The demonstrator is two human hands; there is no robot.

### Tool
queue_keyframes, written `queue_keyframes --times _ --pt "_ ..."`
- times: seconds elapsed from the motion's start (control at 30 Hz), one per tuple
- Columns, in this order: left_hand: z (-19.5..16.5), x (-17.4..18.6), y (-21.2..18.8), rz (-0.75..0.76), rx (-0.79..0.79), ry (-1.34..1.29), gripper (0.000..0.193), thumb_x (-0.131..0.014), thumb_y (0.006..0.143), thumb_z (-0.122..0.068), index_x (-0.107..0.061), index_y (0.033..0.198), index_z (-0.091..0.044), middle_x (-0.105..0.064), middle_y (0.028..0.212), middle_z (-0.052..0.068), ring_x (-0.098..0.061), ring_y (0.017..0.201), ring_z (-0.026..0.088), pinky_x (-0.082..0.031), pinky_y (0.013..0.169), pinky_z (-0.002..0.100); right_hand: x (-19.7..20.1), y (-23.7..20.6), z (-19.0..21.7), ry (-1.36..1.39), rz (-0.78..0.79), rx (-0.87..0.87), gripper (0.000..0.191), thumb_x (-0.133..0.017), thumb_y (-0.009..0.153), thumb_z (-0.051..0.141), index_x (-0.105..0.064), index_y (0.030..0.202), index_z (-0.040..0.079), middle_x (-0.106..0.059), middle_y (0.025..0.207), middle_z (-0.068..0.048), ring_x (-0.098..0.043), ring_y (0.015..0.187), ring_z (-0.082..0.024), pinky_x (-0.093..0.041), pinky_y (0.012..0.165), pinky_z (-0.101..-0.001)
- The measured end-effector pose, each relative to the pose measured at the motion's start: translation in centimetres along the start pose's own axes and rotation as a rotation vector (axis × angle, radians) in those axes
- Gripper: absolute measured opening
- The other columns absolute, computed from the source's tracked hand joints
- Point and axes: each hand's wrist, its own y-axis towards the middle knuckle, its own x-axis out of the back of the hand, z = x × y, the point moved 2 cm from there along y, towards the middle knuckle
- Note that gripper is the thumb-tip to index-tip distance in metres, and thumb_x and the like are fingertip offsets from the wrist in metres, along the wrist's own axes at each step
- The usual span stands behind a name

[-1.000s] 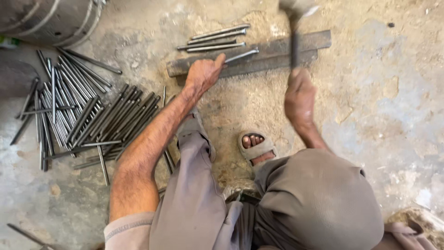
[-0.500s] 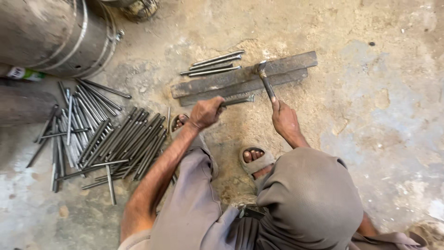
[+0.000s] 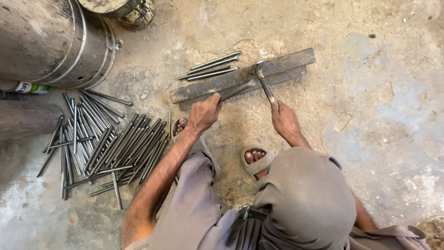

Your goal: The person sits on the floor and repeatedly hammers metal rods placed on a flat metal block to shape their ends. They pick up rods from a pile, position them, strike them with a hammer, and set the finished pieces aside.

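Hammer [image 3: 260, 76] sits head-down on the long steel bar [image 3: 240, 79] at 12 o'clock; your right hand [image 3: 284, 121] is wrapped tight round its handle end, giving swing length. Your left hand [image 3: 203, 113] curls its fingers against the bar's near edge, pinning work there, though the piece itself is hidden. A small set of rods [image 3: 210, 67] lies beyond the bar at 11; the bigger rod heap [image 3: 101, 143] waits at 9, within left reach.
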Motion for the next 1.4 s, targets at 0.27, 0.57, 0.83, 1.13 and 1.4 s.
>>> queue_keyframes --times 0.27,0.57,0.83,1.13,1.4 --pt "1.1 -2.0 2.3 -0.008 0.112 0.401 0.021 -0.043 0.109 -0.033 -0.046 0.105 -0.013 -0.059 0.066 0.009 -0.054 0.041 0.021 -0.043 0.035 0.036 0.3 -0.3 0.2 0.024 0.096 -0.061 0.054 -0.034 0.109 0.049 -0.062 0.098 0.003 -0.064 0.073 -0.022 -0.062 0.067 -0.039 -0.047 0.065 -0.0567" --pt "0.7 -0.8 3.2 0.092 0.127 0.251 0.021 -0.052 0.105 -0.03 -0.045 0.102 -0.01 -0.069 0.072 0.015 -0.071 0.06 0.036 -0.054 0.046 0.048 2.5 0.3 2.6 0.011 -0.005 0.267 0.06 -0.037 0.115 0.054 -0.061 0.09 0.005 -0.056 0.068 -0.004 -0.051 0.058 -0.016 -0.043 0.056 -0.0358" --pt "0.6 -1.5 2.6 0.265 0.262 0.226 0.018 -0.048 0.11 -0.026 -0.045 0.107 -0.009 -0.07 0.074 0.016 -0.073 0.061 0.034 -0.056 0.047 0.047 4.4 -2.4 2.9 0.363 -0.209 0.361 0.056 -0.024 0.11 0.057 -0.052 0.095 0.01 -0.04 0.061 0.002 -0.041 0.046 -0.01 -0.034 0.036 -0.0316" --pt "1.6 -1.8 2.8 0.099 0.164 0.206 0.018 -0.052 0.103 -0.023 -0.05 0.113 -0.008 -0.073 0.081 0.018 -0.074 0.069 0.038 -0.059 0.053 0.05 3.9 0.3 -0.7 -0.003 -0.214 0.227 0.062 -0.028 0.117 0.043 -0.061 0.105 -0.007 -0.055 0.076 -0.019 -0.053 0.066 -0.033 -0.041 0.054 -0.0488" --pt "2.1 -2.4 3.0 0.159 0.23 0.188 0.014 -0.051 0.1 -0.014 -0.048 0.113 -0.008 -0.072 0.08 0.021 -0.074 0.07 0.042 -0.059 0.055 0.053 0.7 -1.0 -0.4 -0.061 -0.016 0.095 0.058 -0.037 0.112 0.046 -0.064 0.097 -0.003 -0.063 0.081 -0.029 -0.062 0.076 -0.044 -0.048 0.072 -0.0539"
